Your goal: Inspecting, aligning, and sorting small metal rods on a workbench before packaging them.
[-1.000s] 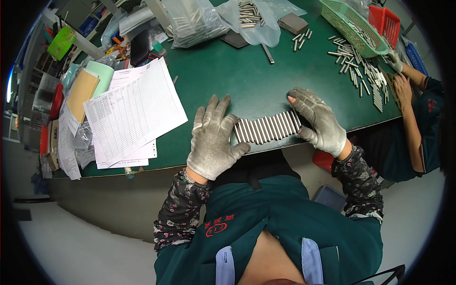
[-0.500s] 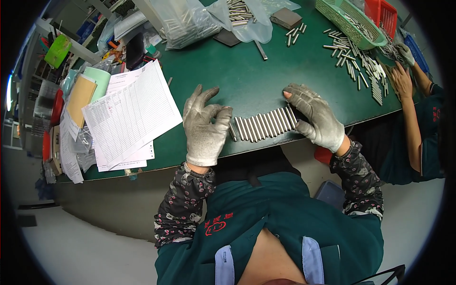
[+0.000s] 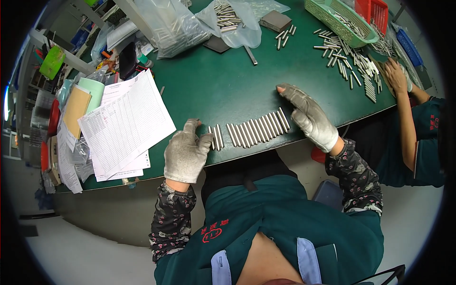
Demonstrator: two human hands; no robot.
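Note:
A row of slim shiny metal pins (image 3: 258,128) stands side by side near the front edge of the green table. Left of it, across a narrow gap, lies a smaller group of about three pins (image 3: 216,137). My gloved left hand (image 3: 186,154) rests beside this small group, index finger stretched forward, thumb tip at or very near its leftmost pin. To the right of the long row is my gloved right hand (image 3: 313,121), fingers extended and thumb apart, holding nothing. Both grey gloves look worn, and a fingertip shows bare on the right one.
Printed sheets (image 3: 128,126) lie at the left. Behind stand plastic bags of pins (image 3: 228,16) and a dark block (image 3: 275,21). Loose pins (image 3: 339,52) and a green basket (image 3: 327,16) are at the right, where a co-worker's hand (image 3: 396,76) works.
About three pins now stand apart at the left of the row, with my left hand lower and farther left beside them. My right hand has come off the row's right end.

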